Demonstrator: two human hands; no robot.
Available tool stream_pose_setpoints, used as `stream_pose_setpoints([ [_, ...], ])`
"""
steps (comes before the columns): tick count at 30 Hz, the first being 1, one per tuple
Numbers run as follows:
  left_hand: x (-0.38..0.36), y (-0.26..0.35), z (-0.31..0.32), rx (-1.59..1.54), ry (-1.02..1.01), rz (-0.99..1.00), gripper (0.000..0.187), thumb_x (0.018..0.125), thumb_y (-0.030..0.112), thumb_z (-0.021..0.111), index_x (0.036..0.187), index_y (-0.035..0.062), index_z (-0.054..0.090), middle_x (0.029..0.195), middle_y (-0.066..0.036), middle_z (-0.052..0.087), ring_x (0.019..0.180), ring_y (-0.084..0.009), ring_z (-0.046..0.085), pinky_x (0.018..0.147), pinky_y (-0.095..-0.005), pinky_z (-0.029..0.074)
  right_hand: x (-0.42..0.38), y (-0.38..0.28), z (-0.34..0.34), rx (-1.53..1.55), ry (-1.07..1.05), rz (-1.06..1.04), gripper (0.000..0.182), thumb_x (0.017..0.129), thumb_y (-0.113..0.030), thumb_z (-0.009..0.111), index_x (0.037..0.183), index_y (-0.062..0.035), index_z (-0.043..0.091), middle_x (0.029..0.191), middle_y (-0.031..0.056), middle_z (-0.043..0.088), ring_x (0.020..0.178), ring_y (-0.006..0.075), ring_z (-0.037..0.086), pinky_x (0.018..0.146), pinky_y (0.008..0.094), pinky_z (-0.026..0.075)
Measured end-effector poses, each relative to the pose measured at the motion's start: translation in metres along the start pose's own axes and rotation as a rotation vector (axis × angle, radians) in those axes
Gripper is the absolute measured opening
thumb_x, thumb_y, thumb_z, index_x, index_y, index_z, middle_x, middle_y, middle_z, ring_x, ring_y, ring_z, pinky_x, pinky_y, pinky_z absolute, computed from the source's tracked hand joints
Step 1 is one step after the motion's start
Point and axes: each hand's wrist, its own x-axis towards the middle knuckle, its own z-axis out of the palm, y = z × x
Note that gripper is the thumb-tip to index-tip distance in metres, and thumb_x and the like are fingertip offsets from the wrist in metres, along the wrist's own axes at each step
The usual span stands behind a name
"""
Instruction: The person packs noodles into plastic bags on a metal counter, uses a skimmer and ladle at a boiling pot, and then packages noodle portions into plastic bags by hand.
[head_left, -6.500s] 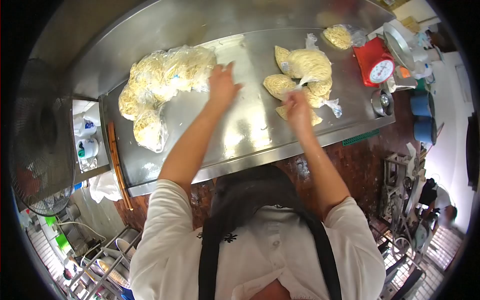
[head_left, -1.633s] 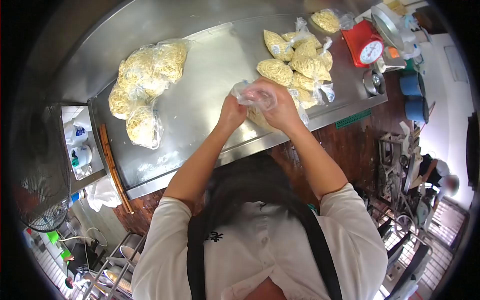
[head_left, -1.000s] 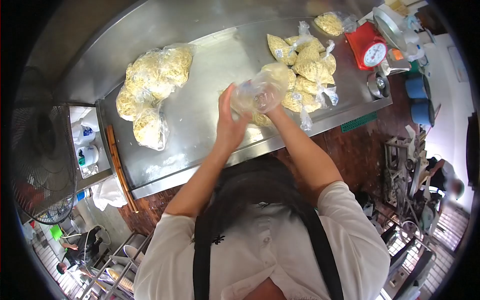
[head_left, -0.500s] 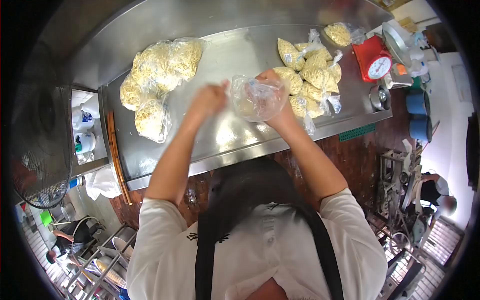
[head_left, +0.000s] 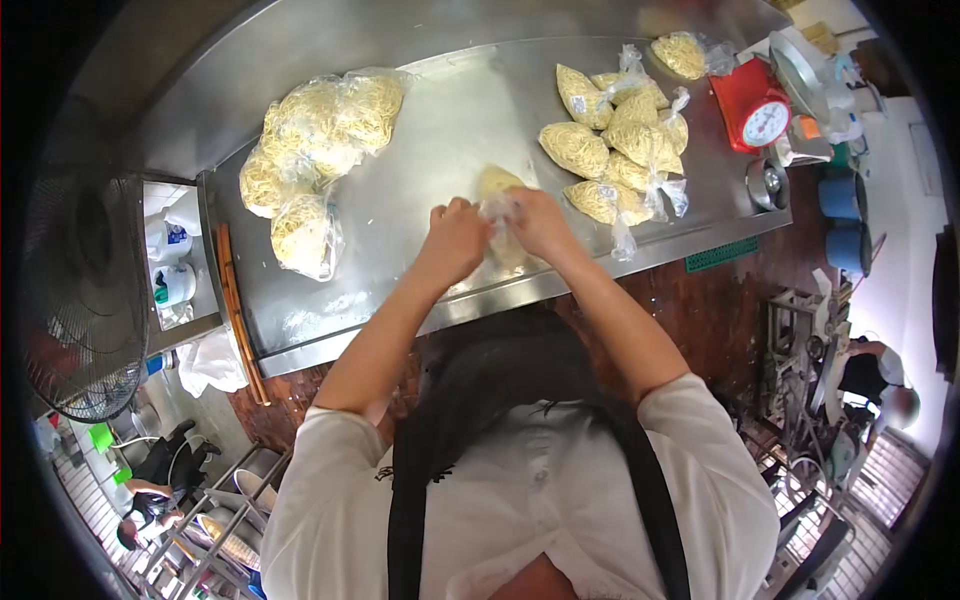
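Note:
A clear plastic bag of noodles (head_left: pixel 497 181) is between my hands, its pale yellow filled end pointing away from me over the steel table. My left hand (head_left: pixel 459 240) is closed on the bag's gathered neck from the left. From the right, my right hand (head_left: pixel 541 222) is closed on the same twisted plastic. My fingers partly hide the neck, and I cannot make out whether it is knotted. Nearest to my right hand are several tied bags of noodles (head_left: pixel 573 150). Larger noodle bags (head_left: pixel 300 130) lie together on the left of the table.
A steel table (head_left: pixel 450 110) with a raised back edge lies before me. To the right are a red dial scale (head_left: pixel 750 105) and a metal bowl (head_left: pixel 766 184). Wooden sticks (head_left: pixel 236 310) lean at the left edge beside a fan (head_left: pixel 90 290). Other people are at both sides.
Both hands have come together lower and nearer to me. The bag's loose, spread-out plastic is now gathered between them, and its filled end shows beyond my fingers.

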Motion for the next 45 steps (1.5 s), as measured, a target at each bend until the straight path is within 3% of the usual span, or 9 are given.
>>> stream_pose_setpoints([
  [6, 0.013, -0.051, 0.061, -0.209, 0.027, -0.208, 0.035, 0.078, -0.007, 0.051, 0.105, 0.0072, 0.068, 0.103, -0.018, 0.064, 0.106, -0.0379, 0.056, 0.089, -0.0481, 0.045, -0.004, 0.039, 0.08, 0.225, 0.116, 0.288, 0.027, 0.081, 0.0, 0.063, 0.108, 0.0008, 0.062, 0.087, 0.0199, 0.066, 0.083, 0.036, 0.065, 0.073, 0.0459, 0.051],
  [12, -0.001, -0.048, 0.085, -0.371, 0.247, -0.33, 0.032, 0.084, -0.006, 0.052, 0.112, 0.0047, 0.062, 0.101, -0.019, 0.065, 0.088, -0.0399, 0.065, 0.081, -0.048, 0.051, -0.017, 0.044, 0.089, -0.121, 0.236, -0.061, 0.03, 0.08, 0.005, 0.062, 0.108, -0.0007, 0.052, 0.097, 0.0178, 0.063, 0.087, 0.0322, 0.063, 0.075, 0.0415, 0.051],
  [18, -0.008, -0.035, 0.08, -0.599, 0.407, -0.383, 0.051, 0.087, -0.006, 0.052, 0.133, 0.0101, 0.036, 0.093, -0.013, 0.065, 0.082, -0.026, 0.066, 0.076, -0.0368, 0.052, -0.005, 0.039, 0.083, 0.374, -0.164, 0.486, 0.034, 0.074, 0.006, 0.06, 0.106, -0.0007, 0.052, 0.091, 0.008, 0.061, 0.085, 0.0199, 0.061, 0.076, 0.0334, 0.049],
  [21, -0.005, -0.023, 0.071, -0.812, 0.351, -0.359, 0.041, 0.087, -0.005, 0.053, 0.125, 0.0076, 0.049, 0.092, -0.013, 0.067, 0.08, -0.0234, 0.065, 0.075, -0.0345, 0.052, -0.005, 0.092, 0.075, 1.099, -0.531, 0.606, 0.031, 0.077, 0.001, 0.063, 0.107, -0.0022, 0.054, 0.096, 0.014, 0.062, 0.089, 0.0271, 0.063, 0.078, 0.0361, 0.05],
  [25, -0.009, -0.046, 0.101, -0.75, 0.204, -0.455, 0.02, 0.088, 0.001, 0.058, 0.104, 0.0051, 0.069, 0.093, -0.013, 0.069, 0.08, -0.0248, 0.066, 0.079, -0.0343, 0.052, -0.03, 0.059, 0.076, 0.214, -0.237, 0.072, 0.03, 0.078, 0.002, 0.062, 0.106, -0.0043, 0.058, 0.094, 0.0177, 0.058, 0.091, 0.033, 0.058, 0.081, 0.0393, 0.047],
  [32, 0.032, -0.006, 0.104, -0.462, 0.355, -0.011, 0.011, 0.089, 0.013, 0.063, 0.091, 0.0018, 0.065, 0.083, -0.018, 0.059, 0.078, -0.0351, 0.057, 0.069, -0.0443, 0.046, -0.017, 0.05, 0.02, 0.012, 0.121, -0.018, 0.008, 0.082, 0.0, 0.061, 0.089, -0.0029, 0.057, 0.078, 0.018, 0.055, 0.075, 0.0387, 0.058, 0.067, 0.0454, 0.048],
  [37, 0.116, 0.077, -0.012, -0.498, 0.463, 0.323, 0.031, 0.09, 0.012, 0.064, 0.12, 0.0059, 0.061, 0.099, -0.016, 0.06, 0.094, -0.0337, 0.057, 0.086, -0.0409, 0.047, 0.034, -0.017, -0.135, -0.003, 0.51, -0.037, 0.003, 0.09, 0.0, 0.06, 0.089, -0.0028, 0.06, 0.077, 0.0104, 0.062, 0.07, 0.0201, 0.06, 0.065, 0.0325, 0.05],
  [42, 0.147, -0.04, -0.036, -0.181, 0.719, 0.112, 0.043, 0.086, 0.02, 0.072, 0.126, 0.008, 0.06, 0.114, -0.017, 0.062, 0.107, -0.035, 0.057, 0.096, -0.0423, 0.046, 0.039, 0.024, -0.174, -0.206, 0.601, 0.114, 0.006, 0.089, -0.004, 0.063, 0.094, -0.0014, 0.063, 0.084, 0.0142, 0.065, 0.073, 0.0272, 0.063, 0.067, 0.0369, 0.051],
  [45, 0.128, -0.217, -0.014, 0.228, 0.614, -0.533, 0.088, 0.079, 0.042, 0.076, 0.147, 0.0021, 0.036, 0.146, -0.028, 0.038, 0.138, -0.0429, 0.031, 0.11, -0.0601, 0.028, -0.001, 0.132, -0.119, -0.301, 0.474, 0.341, 0.02, 0.084, -0.006, 0.068, 0.103, 0.0005, 0.064, 0.099, 0.0208, 0.064, 0.088, 0.0365, 0.063, 0.077, 0.0418, 0.051],
])
